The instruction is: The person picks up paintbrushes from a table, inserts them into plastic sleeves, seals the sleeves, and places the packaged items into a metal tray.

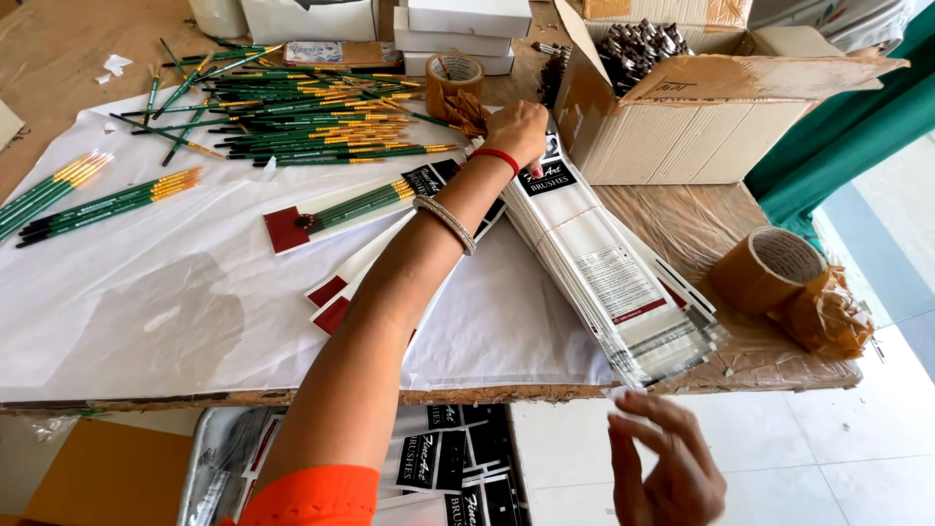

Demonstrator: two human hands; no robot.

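My left hand point(516, 129) is curled, knuckles up, on the far end of the stack of clear brush sleeves point(604, 263); whether it grips one I cannot tell. My right hand point(667, 463) hangs open, empty. Beyond, an open cardboard box point(682, 127) holds dark-handled brushes point(638, 44).

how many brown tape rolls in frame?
2. One brown tape roll stands at the back of the table, just beyond the left hand. The other tape roll lies near the table's right edge, by the cardboard box. More may sit hidden behind boxes.
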